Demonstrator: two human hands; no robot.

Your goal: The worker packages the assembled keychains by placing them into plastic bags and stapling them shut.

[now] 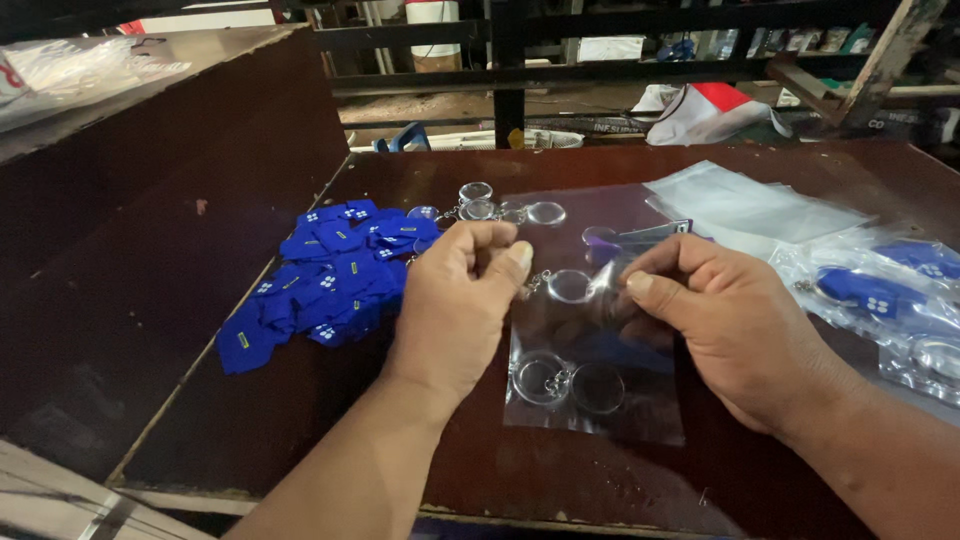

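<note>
Keyring, clear round disc on a chain, pinched by left hand at its 3 o'clock; right hand grips clear plastic bag at its 9 o'clock, above table.

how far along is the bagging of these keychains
Done: a few filled clear bags with blue pieces lie at right. In hand: the left hand and right hand hold a clear round keychain at the mouth of a clear plastic bag. Left: a pile of blue fabric pieces, loose keychains and empty bags.
</note>
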